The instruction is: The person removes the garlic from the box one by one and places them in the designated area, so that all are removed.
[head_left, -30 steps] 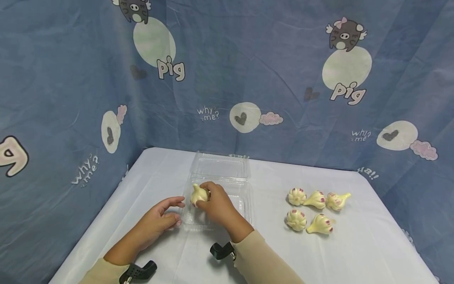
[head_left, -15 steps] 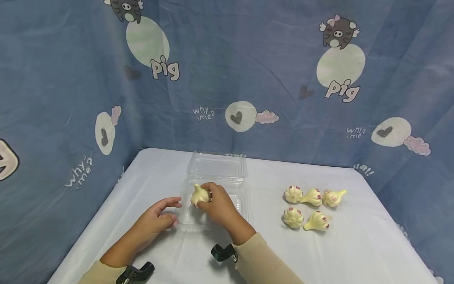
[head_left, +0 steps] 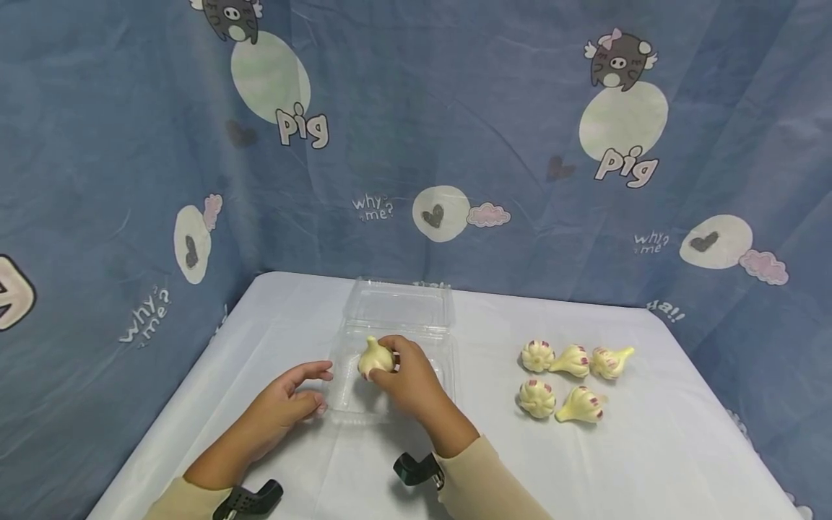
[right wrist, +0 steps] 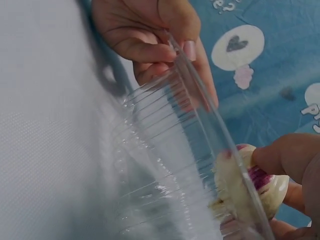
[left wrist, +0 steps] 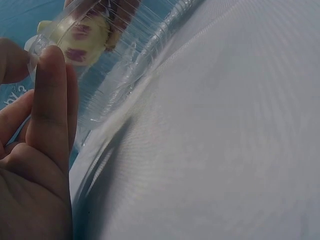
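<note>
My right hand (head_left: 412, 379) grips a garlic bulb (head_left: 375, 358) over the clear plastic container (head_left: 354, 413), stem pointing up. In the right wrist view the garlic bulb (right wrist: 267, 187) shows purple patches, with thumb and fingers around it and the container's rim partly in front. My left hand (head_left: 276, 408) is at the container's left side. The right wrist view shows this left hand (right wrist: 150, 37) pinching the rim between thumb and fingers. Through the clear wall in the left wrist view, the garlic bulb (left wrist: 82, 42) is visible.
The container's hinged lid (head_left: 398, 303) lies folded back toward the cloth backdrop (head_left: 520, 144). Several more garlic bulbs (head_left: 572, 361) lie in two rows on the white table (head_left: 650, 455), right of the container. Black wrist devices (head_left: 416, 469) stick out at both sleeves.
My right hand has shifted slightly to the right with the garlic bulb in it. The left hand stays at the container's side. The head view has turned a little to the right.
</note>
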`<state>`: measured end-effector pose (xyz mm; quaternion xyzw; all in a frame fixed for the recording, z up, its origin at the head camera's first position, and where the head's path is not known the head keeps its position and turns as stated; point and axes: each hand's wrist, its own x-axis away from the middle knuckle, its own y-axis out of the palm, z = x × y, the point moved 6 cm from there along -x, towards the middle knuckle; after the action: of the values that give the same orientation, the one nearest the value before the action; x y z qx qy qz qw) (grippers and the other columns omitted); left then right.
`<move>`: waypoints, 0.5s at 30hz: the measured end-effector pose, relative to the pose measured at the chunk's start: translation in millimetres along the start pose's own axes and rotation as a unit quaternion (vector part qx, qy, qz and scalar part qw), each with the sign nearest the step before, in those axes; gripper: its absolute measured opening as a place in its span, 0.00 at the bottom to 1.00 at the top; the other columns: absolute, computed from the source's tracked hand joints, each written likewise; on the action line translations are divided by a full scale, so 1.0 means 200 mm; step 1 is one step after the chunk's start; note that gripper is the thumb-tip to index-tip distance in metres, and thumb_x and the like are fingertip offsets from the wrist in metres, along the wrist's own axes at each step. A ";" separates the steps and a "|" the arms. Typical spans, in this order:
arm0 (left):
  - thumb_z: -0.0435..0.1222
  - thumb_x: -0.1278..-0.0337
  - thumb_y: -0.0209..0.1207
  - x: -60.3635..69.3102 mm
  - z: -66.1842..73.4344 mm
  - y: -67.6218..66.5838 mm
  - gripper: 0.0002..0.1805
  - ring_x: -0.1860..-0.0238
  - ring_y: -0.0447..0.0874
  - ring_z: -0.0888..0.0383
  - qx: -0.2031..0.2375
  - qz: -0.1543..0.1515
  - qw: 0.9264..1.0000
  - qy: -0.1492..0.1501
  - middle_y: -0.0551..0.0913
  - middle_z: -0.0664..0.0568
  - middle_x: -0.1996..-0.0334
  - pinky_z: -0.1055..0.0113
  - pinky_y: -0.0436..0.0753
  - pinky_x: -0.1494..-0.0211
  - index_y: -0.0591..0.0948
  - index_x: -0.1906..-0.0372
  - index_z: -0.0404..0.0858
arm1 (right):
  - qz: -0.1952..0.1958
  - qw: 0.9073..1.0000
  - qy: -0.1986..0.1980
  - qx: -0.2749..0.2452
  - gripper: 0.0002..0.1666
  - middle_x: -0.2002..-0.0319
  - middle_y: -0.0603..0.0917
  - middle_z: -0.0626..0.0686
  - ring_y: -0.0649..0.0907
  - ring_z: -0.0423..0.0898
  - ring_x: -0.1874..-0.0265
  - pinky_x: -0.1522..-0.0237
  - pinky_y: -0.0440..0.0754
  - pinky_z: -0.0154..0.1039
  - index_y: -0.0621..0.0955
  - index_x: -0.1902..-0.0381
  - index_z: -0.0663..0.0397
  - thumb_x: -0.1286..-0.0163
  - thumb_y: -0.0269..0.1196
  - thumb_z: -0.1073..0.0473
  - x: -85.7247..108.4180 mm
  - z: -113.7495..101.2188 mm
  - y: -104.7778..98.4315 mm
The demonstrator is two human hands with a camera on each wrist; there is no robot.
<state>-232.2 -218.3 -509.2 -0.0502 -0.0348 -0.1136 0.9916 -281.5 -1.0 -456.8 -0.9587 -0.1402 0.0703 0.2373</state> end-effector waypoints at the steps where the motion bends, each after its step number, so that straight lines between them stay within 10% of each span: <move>1: 0.30 0.31 0.63 0.00 0.00 0.00 0.34 0.64 0.82 0.64 -0.001 0.000 1.000 0.000 0.69 0.37 0.32 0.67 0.85 0.56 0.66 0.24 0.34 | 0.002 1.000 0.001 -0.003 0.27 0.39 0.80 0.57 0.83 0.53 0.42 0.51 0.85 0.42 0.80 0.38 0.52 0.34 0.73 0.60 0.00 0.00 0.00; 15: 0.30 0.31 0.62 0.00 0.00 0.00 0.34 0.64 0.82 0.63 -0.007 0.003 1.000 0.002 0.69 0.35 0.33 0.67 0.85 0.57 0.67 0.24 0.33 | 0.047 0.997 -0.008 -0.065 0.30 0.31 0.73 0.63 0.78 0.60 0.34 0.35 0.82 0.51 0.75 0.31 0.62 0.29 0.67 0.65 0.07 -0.01 -0.09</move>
<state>-232.5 -218.1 -508.8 -0.0574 -0.0316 -0.1106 0.9917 -272.3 17.7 -446.3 -0.9771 -0.1013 0.0800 0.1693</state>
